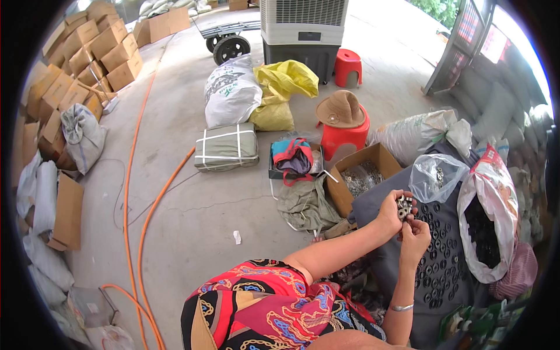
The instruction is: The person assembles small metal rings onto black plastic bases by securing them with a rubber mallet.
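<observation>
My left hand is cupped around a small heap of metal rings, held above a dark grey cloth surface. Against that heap my right hand is closed, thumb and fingertips pinched together; what lies between them is too small to make out. Rows of black rings are laid on the cloth, beyond and to the right of my right forearm. Just past my hands rests a clear plastic bag with a few metal rings inside. To its right stands an open white sack of black parts.
An open cardboard box of small metal pieces stands beyond my left hand. Behind it, a brown hat tops a red stool. Orange hoses cross the floor at left, near stacked cartons. A pink mesh bag lies right.
</observation>
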A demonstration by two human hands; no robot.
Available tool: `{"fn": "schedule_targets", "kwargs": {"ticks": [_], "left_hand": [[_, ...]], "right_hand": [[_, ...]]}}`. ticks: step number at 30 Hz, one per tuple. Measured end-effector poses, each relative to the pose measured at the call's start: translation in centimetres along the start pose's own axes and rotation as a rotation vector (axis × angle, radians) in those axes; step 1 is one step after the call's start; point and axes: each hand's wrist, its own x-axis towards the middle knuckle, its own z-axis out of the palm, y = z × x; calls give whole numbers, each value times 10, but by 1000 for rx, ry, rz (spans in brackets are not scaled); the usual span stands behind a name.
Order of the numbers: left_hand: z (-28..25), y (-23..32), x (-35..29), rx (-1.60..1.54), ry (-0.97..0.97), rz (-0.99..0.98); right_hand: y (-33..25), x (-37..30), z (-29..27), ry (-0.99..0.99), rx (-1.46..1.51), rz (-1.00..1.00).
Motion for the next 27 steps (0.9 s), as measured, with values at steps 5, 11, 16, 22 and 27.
{"fn": "schedule_targets", "kwargs": {"ticks": [5, 11, 16, 22, 27], "left_hand": [[11, -1, -5, 43, 20, 22], [8, -2, -19, 55, -23, 5], [13, -1, -32, 77, -60, -14], [36, -21, -44, 150, -124, -37], [43, -32, -30, 472, -144, 64]], "right_hand": [[2, 6, -7, -35, 38, -1], [-4, -12, -7, -22, 81, -70], [-4, -20, -8, -16, 124, -121], [-35, -38, -31, 93, -30, -189], [-23, -29, -54, 169, -125, -265]]}}
